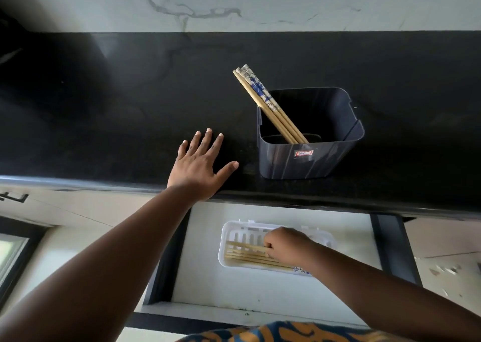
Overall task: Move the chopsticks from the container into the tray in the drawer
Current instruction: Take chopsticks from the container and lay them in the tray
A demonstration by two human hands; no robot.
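- We find the left hand (pixel 198 163) flat on the black desk (pixel 104 102), fingers (pixel 208 138) spread wide and holding nothing; we judge it serves as a brace while the body leans over the open drawer (pixel 208 276).
- The right hand (pixel 287 245) is down in the drawer, over the white slotted tray (pixel 234 228). Its fingers (pixel 268 246) are curled narrow around the near ends of some chopsticks in the tray (pixel 244 257); whether they grip or merely press, we cannot tell.
- Those chopsticks lie flat, lengthwise along the tray and side by side, running leftward from the curled fingers. We judge that the hand is aligning them so the bundle fits within the rim.
- The dark container (pixel 309 157) stands on the desk just right of the left thumb tip, apart from it and directly beyond the drawer, which keeps each transfer short.
- The remaining chopsticks (pixel 263 99) lean against the container's far-left corner, patterned tops projecting above the rim, tips resting on the bottom. They are well beyond the right fingers and closer to the left ones.
- Assessment: the task is partly done, and one small bundle is left to carry.
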